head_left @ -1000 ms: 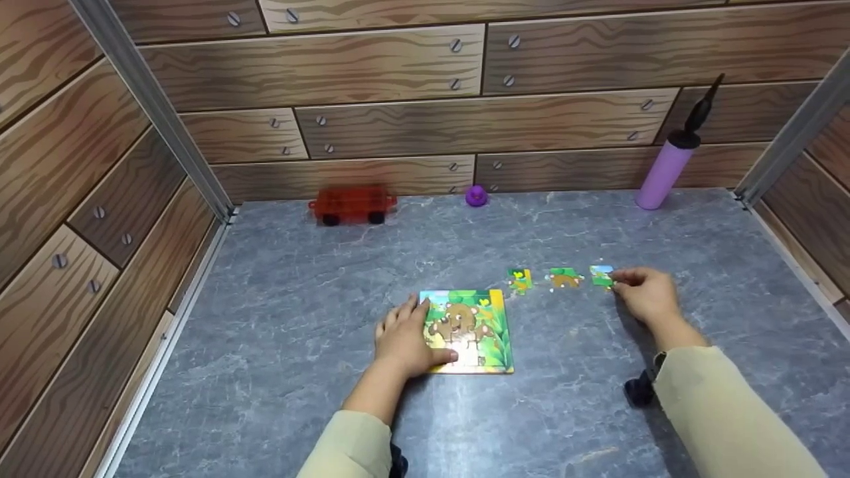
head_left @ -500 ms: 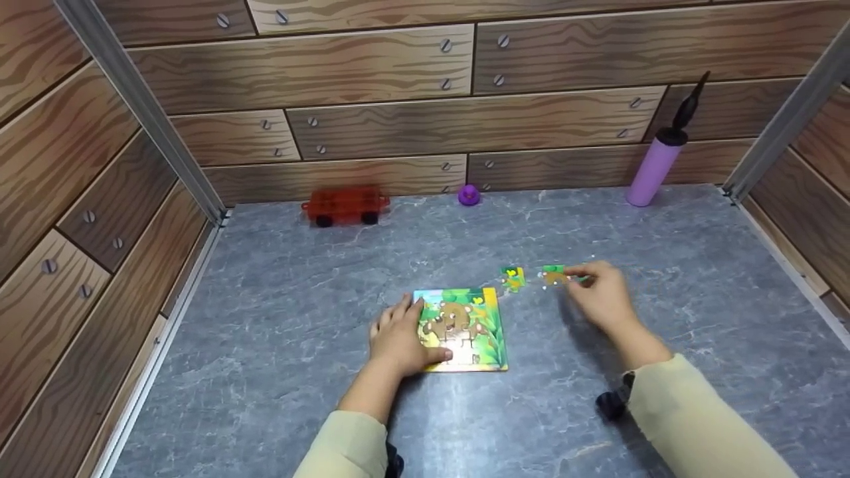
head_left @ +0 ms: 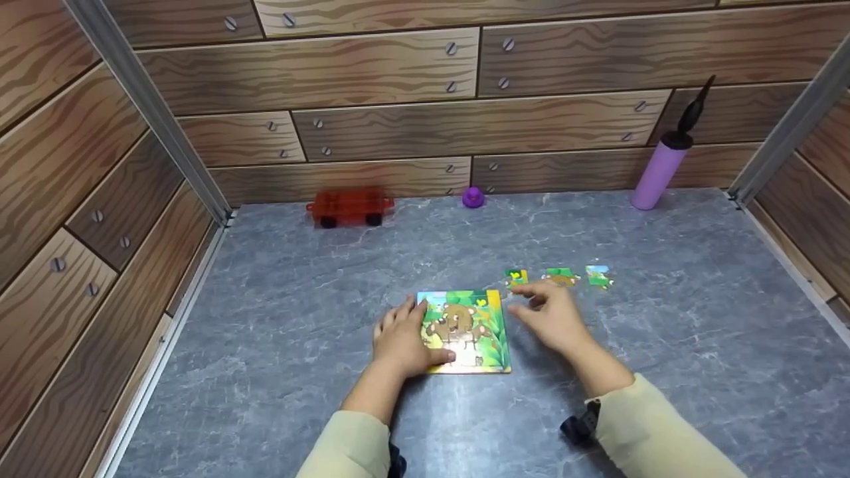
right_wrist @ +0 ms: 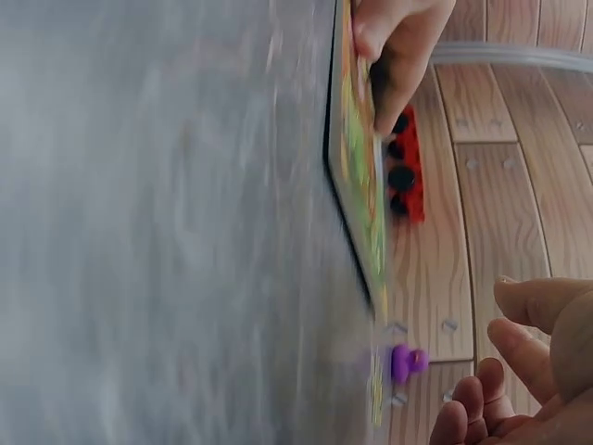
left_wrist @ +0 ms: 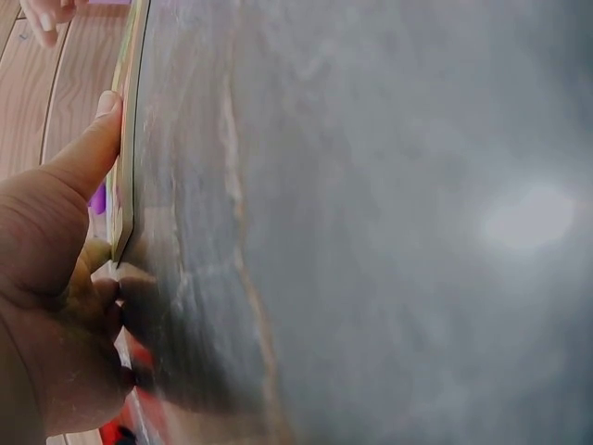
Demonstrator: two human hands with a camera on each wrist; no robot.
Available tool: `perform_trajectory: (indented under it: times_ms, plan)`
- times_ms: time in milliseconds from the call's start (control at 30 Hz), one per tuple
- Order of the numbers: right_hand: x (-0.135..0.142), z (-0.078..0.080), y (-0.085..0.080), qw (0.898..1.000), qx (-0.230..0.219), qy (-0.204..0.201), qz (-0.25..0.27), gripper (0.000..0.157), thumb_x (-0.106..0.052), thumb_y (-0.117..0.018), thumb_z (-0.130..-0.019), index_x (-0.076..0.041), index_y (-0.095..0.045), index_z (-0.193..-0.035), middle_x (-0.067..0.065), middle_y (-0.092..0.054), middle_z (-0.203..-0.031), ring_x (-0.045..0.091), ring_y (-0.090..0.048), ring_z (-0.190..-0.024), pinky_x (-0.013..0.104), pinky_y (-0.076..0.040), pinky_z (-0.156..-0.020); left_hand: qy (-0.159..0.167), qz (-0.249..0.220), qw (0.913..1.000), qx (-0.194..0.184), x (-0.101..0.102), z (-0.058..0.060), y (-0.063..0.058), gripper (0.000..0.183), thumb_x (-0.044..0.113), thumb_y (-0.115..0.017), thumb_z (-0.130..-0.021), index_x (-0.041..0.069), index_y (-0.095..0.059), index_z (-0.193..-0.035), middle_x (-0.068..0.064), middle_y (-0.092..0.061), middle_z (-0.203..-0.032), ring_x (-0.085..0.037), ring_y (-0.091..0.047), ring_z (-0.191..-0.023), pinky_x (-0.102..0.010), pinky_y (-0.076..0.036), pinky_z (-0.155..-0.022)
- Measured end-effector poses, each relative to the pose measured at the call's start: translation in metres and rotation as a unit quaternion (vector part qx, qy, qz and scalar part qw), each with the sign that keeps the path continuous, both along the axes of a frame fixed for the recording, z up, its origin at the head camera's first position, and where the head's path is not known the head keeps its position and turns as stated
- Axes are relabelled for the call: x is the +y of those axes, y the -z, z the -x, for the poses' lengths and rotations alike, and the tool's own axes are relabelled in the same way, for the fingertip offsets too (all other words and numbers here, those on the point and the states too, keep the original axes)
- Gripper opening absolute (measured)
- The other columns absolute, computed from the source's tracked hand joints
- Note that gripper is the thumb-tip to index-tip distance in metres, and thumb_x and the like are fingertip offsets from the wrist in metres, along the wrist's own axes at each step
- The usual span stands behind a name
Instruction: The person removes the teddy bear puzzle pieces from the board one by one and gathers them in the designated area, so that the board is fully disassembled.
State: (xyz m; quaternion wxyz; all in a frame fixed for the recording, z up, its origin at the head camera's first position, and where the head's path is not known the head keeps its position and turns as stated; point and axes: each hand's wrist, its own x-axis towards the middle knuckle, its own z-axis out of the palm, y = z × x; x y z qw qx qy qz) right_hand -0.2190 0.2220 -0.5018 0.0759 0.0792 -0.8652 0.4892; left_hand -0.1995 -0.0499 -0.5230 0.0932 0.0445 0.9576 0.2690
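A square jigsaw puzzle (head_left: 473,328) lies flat on the table (head_left: 299,325), showing a large brown bear between smaller brown figures amid green leaves, with a yellow-orange upper right corner. The left hand (head_left: 404,342) rests over its left edge, fingers spread and thumb extended across the lower part. The right hand (head_left: 551,315) has thumb and forefinger apart, just beside a green-and-yellow piece (head_left: 516,275); whether they touch it cannot be told. Further right lie a green-and-brown piece (head_left: 559,273) and a blue-and-green piece (head_left: 597,275). The left hand hides part of the picture, glare bleaches its lower middle, and the right wrist view blurs it. The tabletop is grey and marble-veined. Against the plank-patterned back wall (head_left: 385,73) stand a translucent red toy wagon (head_left: 352,204), a purple toy duck (head_left: 473,197) and a leaning lilac hand pump (head_left: 659,171).
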Motion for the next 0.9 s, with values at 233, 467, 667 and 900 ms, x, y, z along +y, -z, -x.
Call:
perform_trajectory:
  times_ms: [233,467,667,900]
  plan:
    - [-0.014,-0.008,0.006,0.999,-0.035,-0.019,-0.008,0.034,-0.001,-0.081,-0.088,0.006,-0.076,-0.121,0.023,-0.068,-0.112,0.036,-0.065,-0.099,0.049,-0.055,-0.091,0.0,0.004,1.0,0.002,-0.001,-0.001,0.001,0.11,0.061,-0.089,-0.077,0.017,-0.04,-0.165,-0.011,-0.027,-0.173,-0.041,-0.024,-0.156,-0.064,-0.015,-0.125]
    - [-0.022,-0.01,0.012,0.995,-0.09,-0.046,-0.024,0.041,-0.005,-0.082,-0.09,0.007,-0.072,-0.127,0.017,-0.068,-0.11,0.026,-0.06,-0.093,0.04,-0.051,-0.08,0.0,0.011,0.9999,0.001,-0.001,-0.001,0.001,0.11,0.062,-0.088,-0.078,0.018,-0.039,-0.165,-0.01,-0.027,-0.174,-0.041,-0.025,-0.156,-0.064,-0.015,-0.125]
    - [-0.028,-0.009,0.012,0.988,-0.137,-0.055,-0.053,0.049,-0.014,-0.084,-0.092,0.01,-0.069,-0.131,0.018,-0.072,-0.118,0.024,-0.063,-0.096,0.042,-0.055,-0.084,-0.001,0.011,0.9999,0.002,-0.001,0.001,0.001,0.109,0.063,-0.087,-0.078,0.018,-0.04,-0.165,-0.011,-0.027,-0.174,-0.042,-0.024,-0.156,-0.064,-0.014,-0.126]
    - [-0.029,-0.008,0.01,0.983,-0.144,-0.063,-0.098,0.045,-0.003,-0.085,-0.084,0.01,-0.072,-0.125,0.015,-0.072,-0.107,0.023,-0.062,-0.091,0.041,-0.055,-0.082,-0.005,0.004,1.0,-0.006,0.001,0.001,0.002,0.109,0.062,-0.088,-0.079,0.019,-0.039,-0.166,-0.01,-0.027,-0.174,-0.039,-0.023,-0.157,-0.064,-0.015,-0.126]
